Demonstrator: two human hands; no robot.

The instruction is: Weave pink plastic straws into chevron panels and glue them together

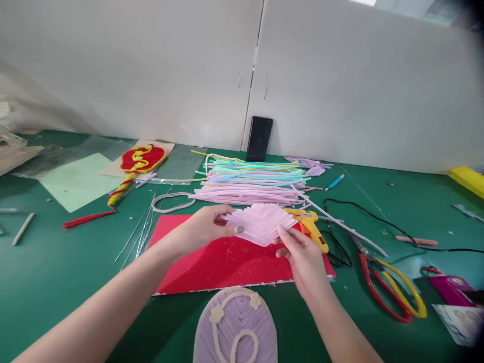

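Between my hands is a pale pink, chevron-shaped piece (263,224) made of pipe cleaners bent and laid side by side. My left hand (206,229) pinches its left end, thumb on top. On the right edge the thumb and fingers of my right hand (302,259) are closed. The piece is held above a red board (227,267). Below it, nearest me, lies a lilac oval panel (236,327) with cream flowers and a looped cream stem, cut off by the frame. Beyond my hands lies a bundle of pink, mint and yellow pipe cleaners (257,179).
A yellow glue gun (312,227) with a black cord rests right of my hands. Red and yellow-handled scissors (393,287) lie farther right. A black phone (259,138) leans on the white wall. Back left is a red and yellow tasselled fan (143,159); thin wires (142,229) lie left.
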